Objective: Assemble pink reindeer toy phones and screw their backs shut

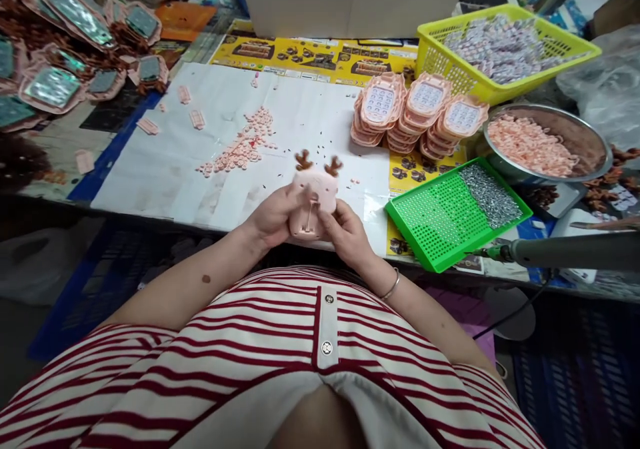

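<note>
— Holding what?
— Pink toy phone (314, 199) with brown antlers, gripped by left hand (273, 216) and right hand (345, 232) together (back side up), just above the desk (165, 169) edge.
— Nearby?
— Green tray (440, 216), to the right.

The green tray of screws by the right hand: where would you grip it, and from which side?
Best by the near corner rim of the green tray, coming from the right hand side. The rim is raised, that corner overhangs the table edge, and the screws are heaped at the far right, so lift level, likely with both hands.
</note>
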{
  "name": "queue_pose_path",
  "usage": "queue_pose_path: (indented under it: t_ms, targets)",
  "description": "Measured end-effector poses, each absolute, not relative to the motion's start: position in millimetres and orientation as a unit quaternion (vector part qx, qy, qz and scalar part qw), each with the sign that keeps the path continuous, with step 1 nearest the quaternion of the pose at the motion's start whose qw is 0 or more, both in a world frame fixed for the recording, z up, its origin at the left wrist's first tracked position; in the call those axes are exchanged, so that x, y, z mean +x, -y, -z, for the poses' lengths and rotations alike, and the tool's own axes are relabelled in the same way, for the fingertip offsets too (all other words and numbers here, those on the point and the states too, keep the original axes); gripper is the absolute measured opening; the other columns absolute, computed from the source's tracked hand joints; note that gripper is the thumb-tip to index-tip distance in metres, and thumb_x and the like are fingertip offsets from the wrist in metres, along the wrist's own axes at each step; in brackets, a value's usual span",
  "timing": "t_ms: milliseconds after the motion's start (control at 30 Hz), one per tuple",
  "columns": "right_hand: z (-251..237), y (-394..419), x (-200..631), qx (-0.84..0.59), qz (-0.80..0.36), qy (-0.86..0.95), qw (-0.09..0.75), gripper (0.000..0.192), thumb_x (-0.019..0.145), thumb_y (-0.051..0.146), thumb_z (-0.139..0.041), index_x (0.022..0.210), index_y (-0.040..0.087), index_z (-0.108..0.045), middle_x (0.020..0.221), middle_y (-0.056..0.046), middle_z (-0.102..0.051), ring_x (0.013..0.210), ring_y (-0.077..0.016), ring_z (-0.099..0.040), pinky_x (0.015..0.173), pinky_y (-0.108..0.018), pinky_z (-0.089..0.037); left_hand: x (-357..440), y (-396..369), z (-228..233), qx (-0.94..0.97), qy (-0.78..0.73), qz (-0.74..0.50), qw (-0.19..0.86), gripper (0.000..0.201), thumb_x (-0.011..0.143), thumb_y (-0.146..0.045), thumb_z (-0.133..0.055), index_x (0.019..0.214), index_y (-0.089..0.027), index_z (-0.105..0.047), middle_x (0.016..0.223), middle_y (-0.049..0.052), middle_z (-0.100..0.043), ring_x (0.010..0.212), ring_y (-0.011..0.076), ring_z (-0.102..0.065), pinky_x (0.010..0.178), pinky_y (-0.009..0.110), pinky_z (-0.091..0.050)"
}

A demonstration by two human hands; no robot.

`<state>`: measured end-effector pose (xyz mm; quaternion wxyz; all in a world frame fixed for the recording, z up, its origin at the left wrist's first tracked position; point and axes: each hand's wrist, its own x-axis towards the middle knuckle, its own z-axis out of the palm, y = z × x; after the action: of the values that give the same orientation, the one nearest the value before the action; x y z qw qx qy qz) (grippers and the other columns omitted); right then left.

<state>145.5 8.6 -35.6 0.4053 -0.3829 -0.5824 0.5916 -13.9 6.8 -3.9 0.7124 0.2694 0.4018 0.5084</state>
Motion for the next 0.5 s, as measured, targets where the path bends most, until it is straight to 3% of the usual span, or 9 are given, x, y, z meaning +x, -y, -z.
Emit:
queue_pose_path:
  t_ms: [133, 333, 433, 500]
  targets:
    - [24, -1, 145, -0.393, -0.472, 0.706, 0.352, 0.065, 0.089, 0.055, -0.063, 0.141, 0.02, -0.043, 0.128, -0.014, -0.068, 0.103, -0.0269, -0.069, 0.087, -0.042, -0.058, -7, -8, 2, 0.184, -0.329, -0.588, 0.716, 0.044, 0.086, -0.053, -0.074, 0.113, -0.019, -0.074, 0.122, 0.01, -0.075, 0.126, 0.0305, -0.064, 0.103, 0.043, -0.054]
    - [17, 10, 148, -0.413, -0.406, 0.752, 0.316, 0.06, 0.1, 0.045, -0.049, 0.148, 0.013, -0.033, 0.127, -0.018, -0.07, 0.103, -0.0259, -0.072, 0.085, -0.039, -0.059, 2, 2, 3, 0.185, -0.338, -0.585, 0.714, 0.035, 0.091, -0.046, -0.07, 0.122, -0.029, -0.071, 0.125, 0.005, -0.074, 0.138, 0.0304, -0.057, 0.106, 0.044, -0.054]
    - [-3, 19, 179, -0.412, -0.334, 0.827, 0.186, 0.058, 0.1, 0.047, -0.052, 0.146, 0.013, -0.042, 0.106, -0.014, -0.078, 0.088, -0.0255, -0.075, 0.075, -0.036, -0.057, 2, 5, 5, 0.173, -0.357, -0.58, 0.711, 0.031, 0.091, -0.04, -0.072, 0.119, -0.028, -0.072, 0.119, 0.005, -0.076, 0.126, 0.0282, -0.065, 0.1, 0.039, -0.057]
    - [-23, 34, 215, -0.411, -0.249, 0.858, 0.184, 0.043, 0.098, 0.044, -0.058, 0.132, 0.018, -0.061, 0.091, -0.01, -0.079, 0.08, -0.0237, -0.075, 0.073, -0.035, -0.057, 3, 7, 7, 0.156, -0.381, -0.556, 0.722, 0.031, 0.089, -0.036, -0.073, 0.118, -0.024, -0.072, 0.118, 0.006, -0.077, 0.116, 0.0278, -0.07, 0.096, 0.039, -0.059]
